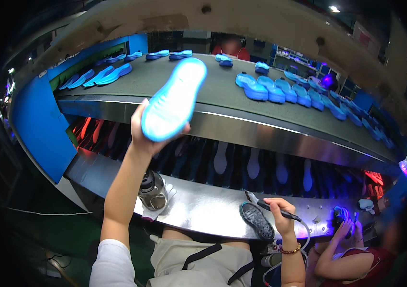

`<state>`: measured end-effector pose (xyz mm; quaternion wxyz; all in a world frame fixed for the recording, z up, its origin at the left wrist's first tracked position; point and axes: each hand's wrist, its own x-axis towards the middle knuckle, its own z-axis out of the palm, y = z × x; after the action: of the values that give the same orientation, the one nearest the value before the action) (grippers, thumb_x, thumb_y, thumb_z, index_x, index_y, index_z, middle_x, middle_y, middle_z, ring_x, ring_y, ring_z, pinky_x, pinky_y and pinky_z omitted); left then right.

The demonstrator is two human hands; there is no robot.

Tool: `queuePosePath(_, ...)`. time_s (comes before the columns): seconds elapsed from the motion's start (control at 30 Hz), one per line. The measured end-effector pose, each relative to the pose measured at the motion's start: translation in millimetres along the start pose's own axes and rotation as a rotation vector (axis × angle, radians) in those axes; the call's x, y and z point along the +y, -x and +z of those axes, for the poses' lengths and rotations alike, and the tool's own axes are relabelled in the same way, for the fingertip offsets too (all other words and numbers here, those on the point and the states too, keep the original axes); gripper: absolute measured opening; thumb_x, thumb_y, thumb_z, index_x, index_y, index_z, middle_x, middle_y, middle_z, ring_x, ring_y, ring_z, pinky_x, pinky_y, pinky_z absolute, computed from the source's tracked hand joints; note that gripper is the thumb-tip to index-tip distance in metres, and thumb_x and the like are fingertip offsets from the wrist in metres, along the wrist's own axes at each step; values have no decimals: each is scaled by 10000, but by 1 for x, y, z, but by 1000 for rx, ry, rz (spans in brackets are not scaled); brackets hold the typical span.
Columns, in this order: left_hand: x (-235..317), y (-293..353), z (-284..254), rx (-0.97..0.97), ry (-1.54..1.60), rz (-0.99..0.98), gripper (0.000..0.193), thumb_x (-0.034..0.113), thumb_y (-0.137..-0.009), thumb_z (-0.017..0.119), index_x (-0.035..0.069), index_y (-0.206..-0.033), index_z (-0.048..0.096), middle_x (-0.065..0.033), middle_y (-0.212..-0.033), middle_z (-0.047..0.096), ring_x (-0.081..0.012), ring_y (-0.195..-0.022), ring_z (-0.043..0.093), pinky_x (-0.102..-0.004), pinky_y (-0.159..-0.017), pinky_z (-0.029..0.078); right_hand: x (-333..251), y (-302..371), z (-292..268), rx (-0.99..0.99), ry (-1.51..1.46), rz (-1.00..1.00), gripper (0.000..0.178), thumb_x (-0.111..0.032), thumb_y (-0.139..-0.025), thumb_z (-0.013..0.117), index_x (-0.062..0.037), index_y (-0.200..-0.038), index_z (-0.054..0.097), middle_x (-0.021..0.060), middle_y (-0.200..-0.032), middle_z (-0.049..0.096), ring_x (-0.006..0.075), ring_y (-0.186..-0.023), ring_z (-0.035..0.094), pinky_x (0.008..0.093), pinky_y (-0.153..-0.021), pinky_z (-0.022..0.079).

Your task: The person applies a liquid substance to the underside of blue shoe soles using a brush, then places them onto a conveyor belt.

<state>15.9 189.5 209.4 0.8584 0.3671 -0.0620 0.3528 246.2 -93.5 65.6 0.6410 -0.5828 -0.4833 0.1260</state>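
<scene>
On my remote feed, the left hand grips the glowing blue-white sole at 11 o'clock, its long axis running from 7 to 1, narrower end toward 1. At 4 o'clock, my right hand pinches a corded black tool, tip toward 10, near a dark sole.

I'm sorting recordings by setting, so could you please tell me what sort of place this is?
Probably a shoe factory's production line: blue soles lie in rows on a conveyor-like belt, and the left hand holds up a brightly lit sole.
</scene>
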Motion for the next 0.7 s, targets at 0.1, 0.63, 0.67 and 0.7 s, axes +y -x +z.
queuePosePath(0.1,36,-78,-50,289,427,365,670,477,-841,346,9,-1312,253,-191,-1318,316,-349,-1208,347,-563,-986,282,8,-27,4,6,393,-216,277,-147,-730,660,3,-958,616,160,-1016,602,292,-956,552,339,-830,427)
queuePosePath(0.63,-22,-140,-19,511,-2328,-377,678,559,-786,392,61,-1244,445,-167,-1319,372,-281,-1253,305,-421,-1024,213,45,-157,-8,208,1305,-623,787,-263,-627,651,-67,-1313,317,234,-1383,210,379,-1294,173,470,-1061,132)
queuePosePath(0.67,-22,-140,-19,502,-2345,-372,689,573,-789,371,67,-1251,438,-166,-1330,360,-280,-1258,298,-430,-1028,198,52,-161,-12,188,1342,-665,865,-259,-599,657,-38,-1334,257,253,-1396,154,395,-1305,126,482,-1065,93)
queuePosePath(0.7,-21,-143,-22,479,-2360,-411,698,583,-793,349,89,-1283,406,-168,-1347,335,-289,-1267,281,-443,-1033,183,57,-162,-15,170,1352,-633,872,-253,-592,656,-35,-1334,251,256,-1397,149,397,-1305,118,483,-1067,85)
